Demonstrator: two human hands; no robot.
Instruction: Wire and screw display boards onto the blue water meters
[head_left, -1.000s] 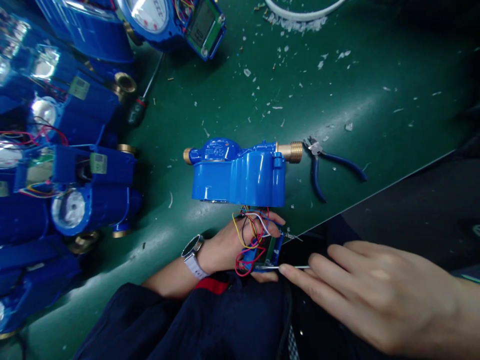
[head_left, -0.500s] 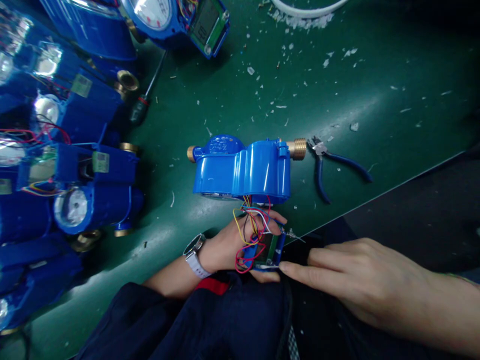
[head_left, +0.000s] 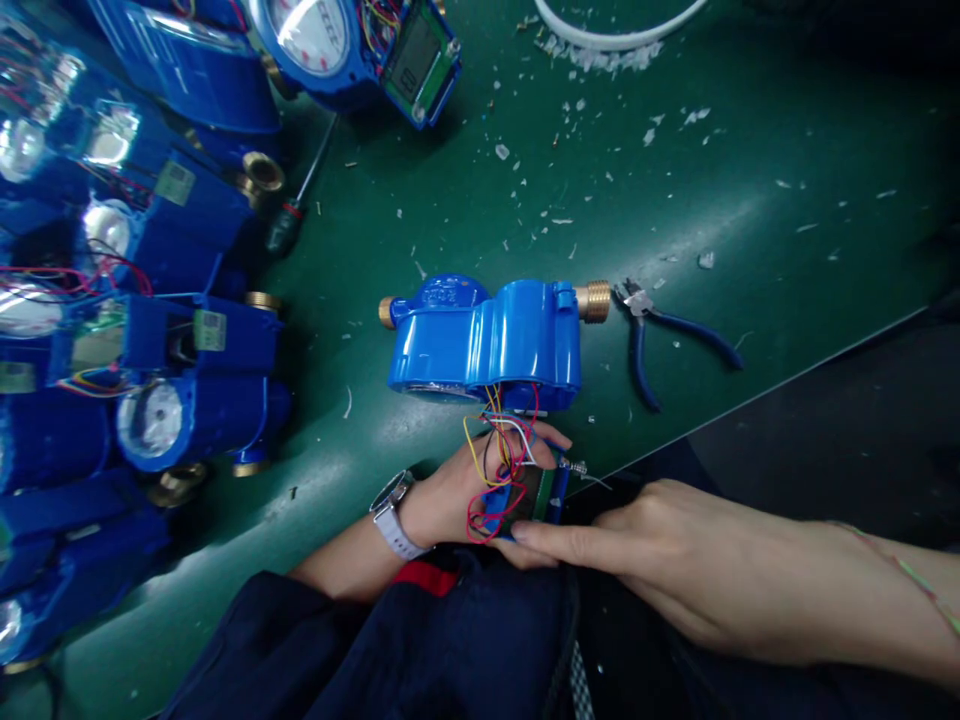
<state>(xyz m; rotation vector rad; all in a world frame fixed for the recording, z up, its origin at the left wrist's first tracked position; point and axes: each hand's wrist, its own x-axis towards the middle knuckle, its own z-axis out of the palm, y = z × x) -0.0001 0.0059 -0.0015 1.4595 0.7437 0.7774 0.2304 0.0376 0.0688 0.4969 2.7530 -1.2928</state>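
My left hand (head_left: 450, 495), with a watch on its wrist, is closed around a small blue-framed circuit board module (head_left: 551, 490). Red, yellow, black and white wires (head_left: 501, 450) run from the module up to a blue water meter (head_left: 487, 340). The meter lies on its side with brass threaded ends. My right hand (head_left: 660, 560) has its index finger stretched out, the fingertip at the module's near edge. Its other fingers are curled underneath and partly hidden, with no tool visible in them. A small metal spring-like part (head_left: 576, 467) sticks out beyond the module's right side.
Blue-handled cutting pliers (head_left: 641, 315) lie spread right of the meter. Several more blue meters (head_left: 202, 370) crowd the left side, beside a screwdriver (head_left: 289, 225). Whitish scraps (head_left: 600, 55) litter the green table (head_left: 750, 200) near a white ring (head_left: 622, 40).
My right hand has moved left, its index fingertip sliding from the module's right corner along the near edge. My left hand still holds the module. The view has shifted slightly.
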